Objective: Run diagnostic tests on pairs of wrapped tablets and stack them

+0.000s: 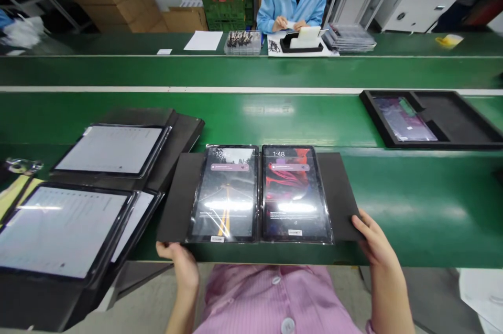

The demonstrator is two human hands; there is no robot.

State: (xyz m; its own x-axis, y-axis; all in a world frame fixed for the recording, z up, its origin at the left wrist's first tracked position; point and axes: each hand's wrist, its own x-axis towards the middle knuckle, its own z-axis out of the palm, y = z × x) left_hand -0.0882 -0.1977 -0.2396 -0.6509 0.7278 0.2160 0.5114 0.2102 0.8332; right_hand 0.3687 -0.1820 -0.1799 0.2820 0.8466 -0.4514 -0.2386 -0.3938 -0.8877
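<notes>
- Green worktop (416, 208): runs under and beyond both sets of fingers.
- Pale-screened tablets (63, 229): left of the left fingers, on dark boards (three screens show, one partly covered).
- Black board (338, 187): between the two hands, its near corners at the fingers.
- Black tray (463, 114): beyond the right fingers and further right, a tablet in its left side.
- Two lit tablets (226, 192) (296, 192): side by side on the board, between the fingers, apart from both hands.
- Right hand (373, 239): pinches the near right corner, thumb on top.
- Left hand (178, 260): closed on the near left corner; I can't tell how its hidden fingers lie.
</notes>
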